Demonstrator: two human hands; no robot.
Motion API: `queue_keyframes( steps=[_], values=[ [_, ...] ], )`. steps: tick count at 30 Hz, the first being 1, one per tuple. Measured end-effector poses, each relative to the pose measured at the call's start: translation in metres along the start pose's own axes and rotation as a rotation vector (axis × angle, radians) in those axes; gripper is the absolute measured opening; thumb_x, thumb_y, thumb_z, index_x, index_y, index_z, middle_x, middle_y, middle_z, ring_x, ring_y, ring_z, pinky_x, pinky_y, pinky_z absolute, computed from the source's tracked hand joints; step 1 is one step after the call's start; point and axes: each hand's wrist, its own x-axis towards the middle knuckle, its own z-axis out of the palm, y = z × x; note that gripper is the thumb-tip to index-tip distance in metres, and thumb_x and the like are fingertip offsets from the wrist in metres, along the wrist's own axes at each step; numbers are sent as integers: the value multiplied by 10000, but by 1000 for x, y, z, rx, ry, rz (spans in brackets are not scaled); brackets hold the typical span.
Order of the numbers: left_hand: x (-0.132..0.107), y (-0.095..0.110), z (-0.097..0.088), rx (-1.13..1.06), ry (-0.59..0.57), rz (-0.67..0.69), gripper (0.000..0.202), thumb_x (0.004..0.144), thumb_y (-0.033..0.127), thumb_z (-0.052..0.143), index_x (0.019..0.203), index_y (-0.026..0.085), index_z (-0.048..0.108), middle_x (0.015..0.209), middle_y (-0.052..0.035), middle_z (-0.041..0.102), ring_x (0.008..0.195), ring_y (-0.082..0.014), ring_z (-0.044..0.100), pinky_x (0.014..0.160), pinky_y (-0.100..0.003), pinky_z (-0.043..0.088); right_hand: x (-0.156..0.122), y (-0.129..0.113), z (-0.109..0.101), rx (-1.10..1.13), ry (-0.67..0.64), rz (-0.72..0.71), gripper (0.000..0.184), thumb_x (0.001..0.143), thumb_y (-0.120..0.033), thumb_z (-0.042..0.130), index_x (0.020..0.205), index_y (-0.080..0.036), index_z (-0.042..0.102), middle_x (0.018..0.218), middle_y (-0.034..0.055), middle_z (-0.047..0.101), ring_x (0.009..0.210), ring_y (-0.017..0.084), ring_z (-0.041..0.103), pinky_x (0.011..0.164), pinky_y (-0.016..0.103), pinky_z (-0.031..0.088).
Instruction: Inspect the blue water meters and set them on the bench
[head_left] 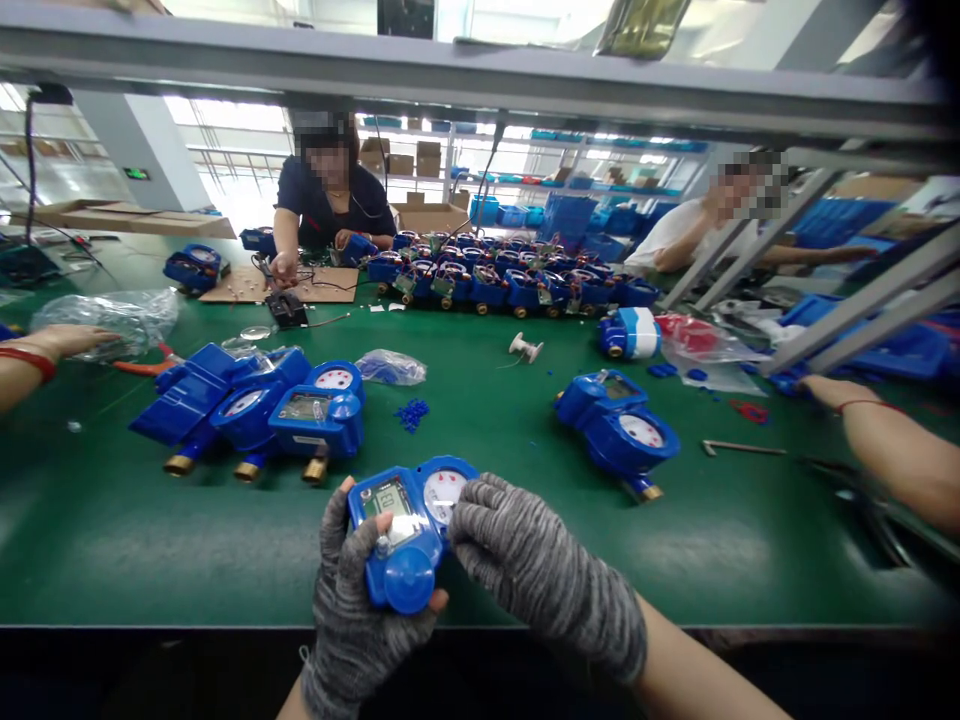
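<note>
Step in hand, judged: checking of blue water meter, held just above near edge of bench. Clasped from below in left hand, fingers wrapped round lower cap; gripped at dial side by right hand, fingers closed. For next move: keep display upward and grip firm, clear of loose meters.

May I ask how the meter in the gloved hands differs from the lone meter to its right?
The held meter sits in the left hand and right hand; the lone meter lies untouched on the mat. The lone meter shows a brass end, the held meter none. Both are blue.
</note>
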Motion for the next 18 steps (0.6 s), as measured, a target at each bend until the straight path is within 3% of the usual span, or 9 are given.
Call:
queue_keyframes(
  steps=[4, 7, 10, 18],
  values=[
    [-2, -3, -1, -3, -11, 2, 728, 662, 450, 840, 1250, 208, 486, 1533, -197, 296, 1386, -410, 362, 1022, -615, 446, -2, -7, 2, -93, 4, -58, 241, 913, -206, 553, 1118, -232, 676, 1148, 114, 691, 1079, 271, 615, 1024, 484, 453],
    [-2, -4, -1, -1, -15, 4, 731, 655, 445, 841, 1247, 211, 482, 1530, -199, 294, 1384, -413, 364, 1024, -619, 444, 1, -14, -5, -250, -22, -157, 175, 913, -208, 554, 1006, -197, 701, 965, 120, 728, 873, 273, 656, 839, 469, 538],
    [-1, -4, -1, -8, -17, 0, 719, 652, 442, 837, 1235, 210, 487, 1526, -201, 301, 1382, -423, 357, 1002, -619, 461, -3, -19, -13, -336, -25, -184, 172, 904, -200, 551, 990, -203, 701, 884, 117, 742, 761, 268, 658, 680, 422, 540],
    [3, -2, 0, -12, -12, 9, 698, 655, 425, 817, 1234, 213, 491, 1507, -184, 326, 1370, -413, 371, 991, -598, 475, -36, -13, 8, -139, 101, 82, 352, 851, -324, 628, 1201, -312, 664, 934, 109, 745, 729, 256, 652, 628, 356, 533]
  ],
)
